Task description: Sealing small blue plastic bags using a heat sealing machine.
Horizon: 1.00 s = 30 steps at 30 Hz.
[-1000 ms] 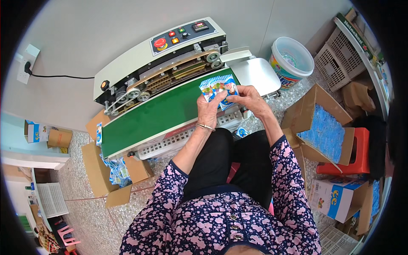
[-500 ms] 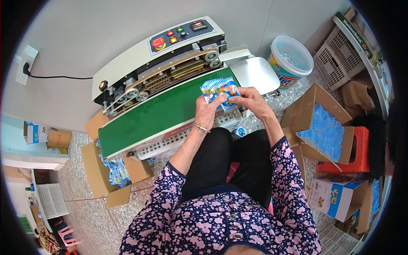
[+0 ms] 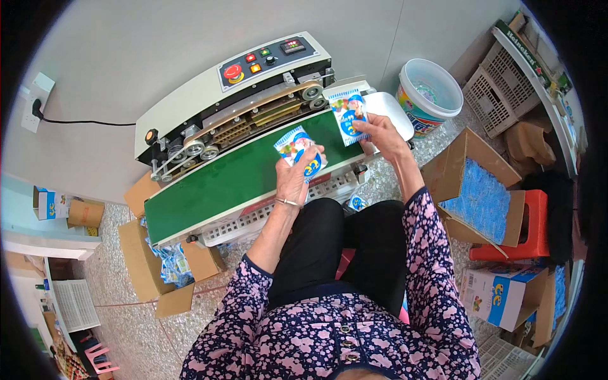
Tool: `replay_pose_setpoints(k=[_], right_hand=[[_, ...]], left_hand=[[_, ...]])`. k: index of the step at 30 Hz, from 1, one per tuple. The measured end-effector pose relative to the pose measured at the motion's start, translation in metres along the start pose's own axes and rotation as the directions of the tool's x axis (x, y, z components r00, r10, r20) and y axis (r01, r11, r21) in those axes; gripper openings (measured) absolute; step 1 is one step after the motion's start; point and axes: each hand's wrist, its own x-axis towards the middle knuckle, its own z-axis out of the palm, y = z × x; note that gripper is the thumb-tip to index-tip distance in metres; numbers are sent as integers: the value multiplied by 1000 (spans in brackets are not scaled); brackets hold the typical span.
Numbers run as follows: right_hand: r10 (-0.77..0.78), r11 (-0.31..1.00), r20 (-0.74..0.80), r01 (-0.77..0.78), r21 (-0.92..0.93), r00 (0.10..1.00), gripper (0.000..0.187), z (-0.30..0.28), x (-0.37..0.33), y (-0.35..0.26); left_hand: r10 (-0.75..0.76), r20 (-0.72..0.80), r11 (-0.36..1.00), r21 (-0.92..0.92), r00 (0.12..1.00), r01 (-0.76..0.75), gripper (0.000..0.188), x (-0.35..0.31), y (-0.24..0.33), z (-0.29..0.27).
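Note:
My right hand [image 3: 387, 137] pinches a small blue-and-white packet [image 3: 347, 114] by its lower right side, at the right end of the sealing machine's green belt [image 3: 240, 177]. Closer to me, my left hand [image 3: 295, 172] grips another packet [image 3: 297, 144] of the same kind, fanned out from the fingers over the belt's front edge; its lower part is partly covered by the thumb. Behind the belt stands the band sealing machine [image 3: 253, 69], with rollers, a brass-coloured block and a panel with a red knob and lit buttons.
A white plastic bucket [image 3: 437, 114] stands right of the machine's metal plate [image 3: 389, 117]. On the right, a cardboard box [image 3: 443, 177] full of blue packets sits by a red stool [image 3: 538, 215]. At lower left, an open carton [image 3: 136, 259] holds packets. A white basket [image 3: 278, 208] is below the belt.
Both hands were together with packets overlapping between them. They have separated: the left moved left and nearer, the right up slightly, each with a packet.

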Motion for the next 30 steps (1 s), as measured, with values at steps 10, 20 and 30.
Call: replay_pose_setpoints(k=[10, 20, 30], right_hand=[[182, 975, -90, -192, -111, 979, 16, -16, 59, -5], [257, 934, -107, -275, -227, 960, 23, 6, 79, -12], [211, 964, 102, -190, -185, 972, 17, 57, 91, 5]], left_hand=[[-96, 71, 990, -92, 993, 102, 14, -32, 0, -9], [-107, 159, 992, -50, 982, 116, 13, -35, -3, -3], [-138, 130, 988, -52, 982, 146, 17, -36, -1, -1]])
